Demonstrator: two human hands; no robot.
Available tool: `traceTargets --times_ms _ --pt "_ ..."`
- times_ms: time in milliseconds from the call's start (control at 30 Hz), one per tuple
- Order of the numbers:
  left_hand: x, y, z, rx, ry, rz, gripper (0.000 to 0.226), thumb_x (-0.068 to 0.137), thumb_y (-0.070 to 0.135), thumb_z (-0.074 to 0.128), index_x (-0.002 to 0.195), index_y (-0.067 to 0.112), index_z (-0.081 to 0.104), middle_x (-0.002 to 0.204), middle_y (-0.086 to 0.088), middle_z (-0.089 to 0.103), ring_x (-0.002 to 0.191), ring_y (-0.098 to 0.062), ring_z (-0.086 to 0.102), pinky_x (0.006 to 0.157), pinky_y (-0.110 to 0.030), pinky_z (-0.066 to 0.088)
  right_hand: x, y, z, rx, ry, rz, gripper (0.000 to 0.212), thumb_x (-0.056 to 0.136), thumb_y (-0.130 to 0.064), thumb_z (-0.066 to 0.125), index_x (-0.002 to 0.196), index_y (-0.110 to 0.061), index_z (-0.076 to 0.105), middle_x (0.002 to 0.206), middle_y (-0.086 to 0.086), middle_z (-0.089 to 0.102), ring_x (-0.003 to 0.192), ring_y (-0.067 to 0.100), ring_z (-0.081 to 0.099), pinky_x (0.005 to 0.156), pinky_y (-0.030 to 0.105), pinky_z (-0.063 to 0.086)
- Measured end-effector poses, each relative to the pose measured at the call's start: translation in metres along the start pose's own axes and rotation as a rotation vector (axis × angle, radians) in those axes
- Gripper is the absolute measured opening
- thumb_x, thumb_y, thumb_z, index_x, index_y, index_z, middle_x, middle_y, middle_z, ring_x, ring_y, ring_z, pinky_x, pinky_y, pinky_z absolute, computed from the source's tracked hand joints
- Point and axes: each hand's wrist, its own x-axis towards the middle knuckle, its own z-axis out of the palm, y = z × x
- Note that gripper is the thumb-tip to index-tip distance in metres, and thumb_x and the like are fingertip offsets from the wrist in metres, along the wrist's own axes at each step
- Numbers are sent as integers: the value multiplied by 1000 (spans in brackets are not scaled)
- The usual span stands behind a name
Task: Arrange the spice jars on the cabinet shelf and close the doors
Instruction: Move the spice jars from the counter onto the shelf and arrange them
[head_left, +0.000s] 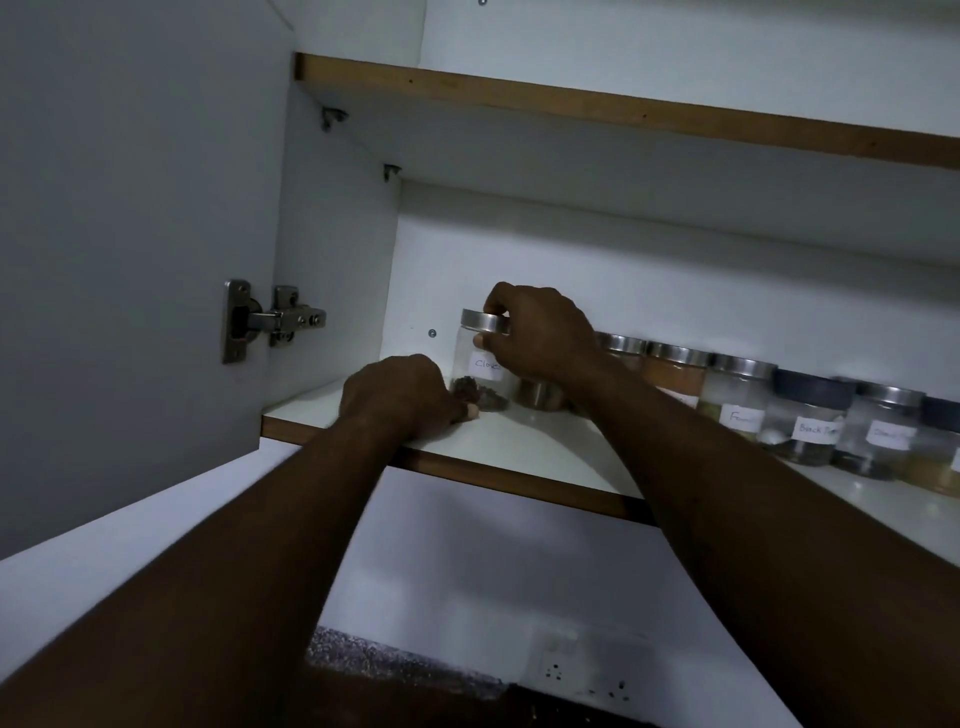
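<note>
Steel-lidded glass: shows a clove jar (474, 364) upright at the left end of the cabinet shelf (519, 441), beside a row of labelled jars (810, 415). Shows right hand (540, 332) clamped on its lid, probably to steer it into line; left hand (400, 395) curled at its base, grip unclear. Leaves door (130, 260) open.

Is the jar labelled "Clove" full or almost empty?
Almost empty: the clove jar is see-through, with only a small dark heap at the bottom.
</note>
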Motion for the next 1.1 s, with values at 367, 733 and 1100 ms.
traceTargets --times_ms 367,733,1100 --pt "21 10 15 81 -100 48 55 95 60 41 129 23 62 134 -5 61 131 -33 43 94 -44 38 30 17 32 -95 -56 54 30 91 -39 69 112 -21 58 108 6 69 100 31 62 73 35 44" --pt "16 11 11 118 -162 65 57 98 56 39 146 27 50 148 -4 48 139 -33 32 105 -45 34 24 17 41 -96 -39 25 65 95 -43 64 150 -14 44 156 8 46 128 36 58 98 43 50" --pt "-13 13 -7 183 -187 155 37 99 34 39 119 17 65 123 -5 68 129 -35 45 111 -46 33 -46 -43 21 -59 -21 -169 33 96 -25 56 128 -22 61 113 4 74 100 31 70 76 39 55"
